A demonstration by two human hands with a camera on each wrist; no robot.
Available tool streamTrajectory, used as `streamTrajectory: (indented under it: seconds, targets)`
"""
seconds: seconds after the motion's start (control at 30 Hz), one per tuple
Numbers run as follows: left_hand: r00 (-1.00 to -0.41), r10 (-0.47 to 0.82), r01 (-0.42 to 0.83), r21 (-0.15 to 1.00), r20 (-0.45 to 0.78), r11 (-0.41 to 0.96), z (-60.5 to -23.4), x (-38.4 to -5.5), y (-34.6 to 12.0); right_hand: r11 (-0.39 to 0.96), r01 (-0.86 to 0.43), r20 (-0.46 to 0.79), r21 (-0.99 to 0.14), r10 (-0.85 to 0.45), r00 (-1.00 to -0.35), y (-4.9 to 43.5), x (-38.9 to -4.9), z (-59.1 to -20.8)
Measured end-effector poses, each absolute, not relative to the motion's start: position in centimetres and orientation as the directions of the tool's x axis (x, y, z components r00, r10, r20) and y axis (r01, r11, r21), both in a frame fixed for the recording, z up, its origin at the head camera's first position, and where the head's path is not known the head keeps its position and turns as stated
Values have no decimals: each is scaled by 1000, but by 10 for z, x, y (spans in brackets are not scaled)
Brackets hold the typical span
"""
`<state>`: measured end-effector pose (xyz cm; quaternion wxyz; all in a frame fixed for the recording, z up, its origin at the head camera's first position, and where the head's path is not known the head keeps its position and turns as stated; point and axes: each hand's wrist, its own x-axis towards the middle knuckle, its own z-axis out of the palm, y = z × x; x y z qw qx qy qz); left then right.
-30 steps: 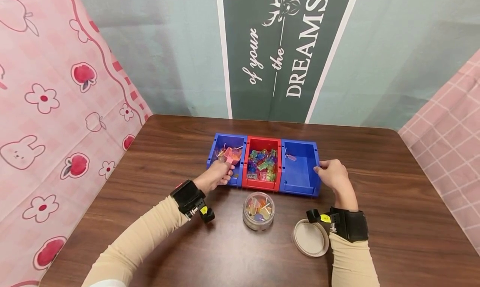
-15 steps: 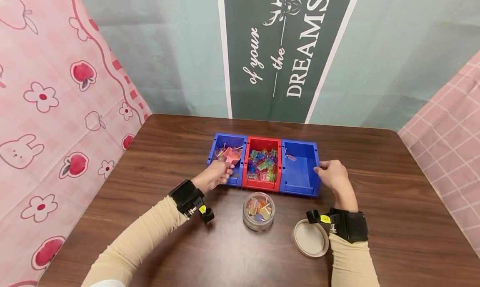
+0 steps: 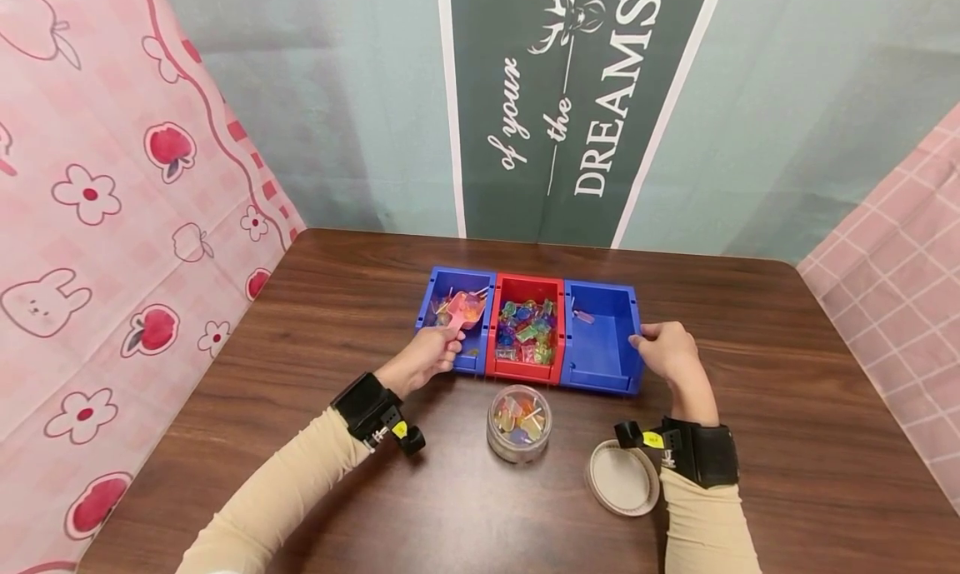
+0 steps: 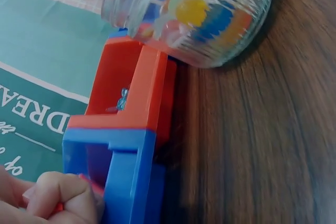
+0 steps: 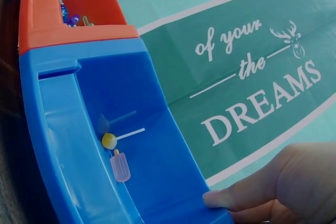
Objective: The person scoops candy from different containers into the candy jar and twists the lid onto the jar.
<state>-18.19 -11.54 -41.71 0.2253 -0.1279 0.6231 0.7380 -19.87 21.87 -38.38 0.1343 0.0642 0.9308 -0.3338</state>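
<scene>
My left hand (image 3: pixel 424 359) grips the handle of a small pink scoop (image 3: pixel 459 314), whose bowl carries colourful translucent pieces over the left blue bin (image 3: pixel 465 279). More small pieces with white sticks lie in that bin. In the left wrist view, the curled fingers (image 4: pixel 65 195) hide most of the scoop. My right hand (image 3: pixel 667 349) pinches the outer side wall of the right blue bin (image 3: pixel 596 349), thumb on the inner side. Inside it, the right wrist view shows a yellow lollipop-shaped piece (image 5: pixel 109 140) and a pink popsicle-shaped piece (image 5: pixel 121 167).
Between the blue bins sits a red bin (image 3: pixel 522 370) with several bright translucent pieces. In front of it stands a clear jar (image 3: pixel 517 451), partly filled with similar pieces. A round pale lid (image 3: pixel 621 479) lies near the right forearm. Fabric hangs behind the wooden table (image 3: pixel 360 274).
My left hand has drawn back slightly to the left, and more of the scoop's handle shows. My right hand keeps its hold on the bin wall.
</scene>
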Motion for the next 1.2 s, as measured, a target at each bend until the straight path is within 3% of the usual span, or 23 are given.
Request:
streamTrajectory:
  seconds: [0.63,0.97,1.2]
  targets:
    - [-909,202,-375,927,-365,-13,-412,-155,-150,776,190,-272,-601,24,-962,219,-197,-385]
    - [-893,244,-373,925,-379,70,-402,-143,-167,799,136,-234,-586,-7,-972,218,-201,-386]
    - [-874,277,-392,916,-400,86,-397,-136,-171,814,158,-275,-558,-1,-962,219,-197,-384]
